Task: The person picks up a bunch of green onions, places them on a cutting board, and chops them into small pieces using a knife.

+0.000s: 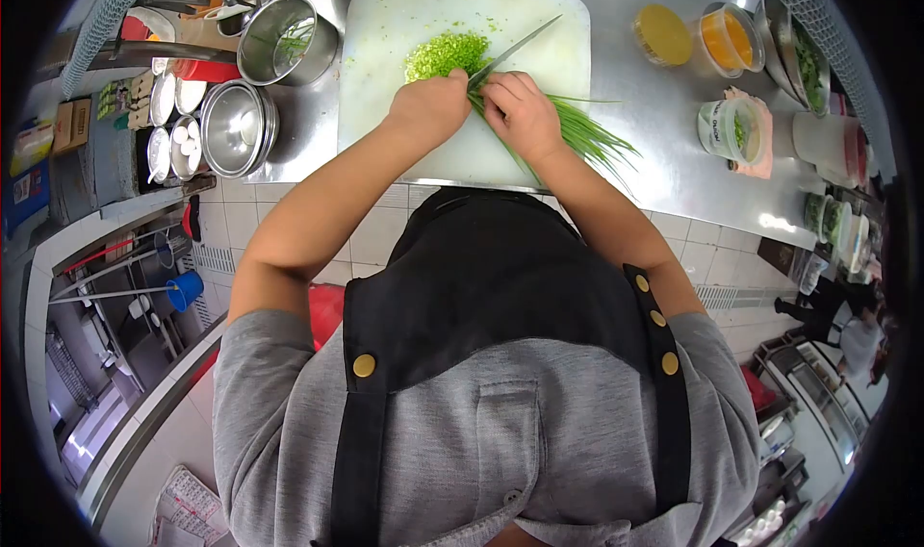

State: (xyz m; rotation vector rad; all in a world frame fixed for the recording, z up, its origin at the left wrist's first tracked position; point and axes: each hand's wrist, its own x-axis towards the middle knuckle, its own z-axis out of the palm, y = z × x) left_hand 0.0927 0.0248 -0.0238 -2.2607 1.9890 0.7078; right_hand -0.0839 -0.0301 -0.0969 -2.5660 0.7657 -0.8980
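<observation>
The left hand (428, 104) is closed on the knife (510, 50); the right hand (522, 112) presses the chives (587, 131) on the board (385, 56), fingers (502, 93) curled just beside the blade. I think a slip may cut them, because they are so close.

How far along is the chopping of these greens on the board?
Done: a pile of chopped greens lies on the cutting board. In hand: the left hand grips the knife, the right hand pins the bunch at the blade. Left: the bunch's long uncut stalks.
</observation>
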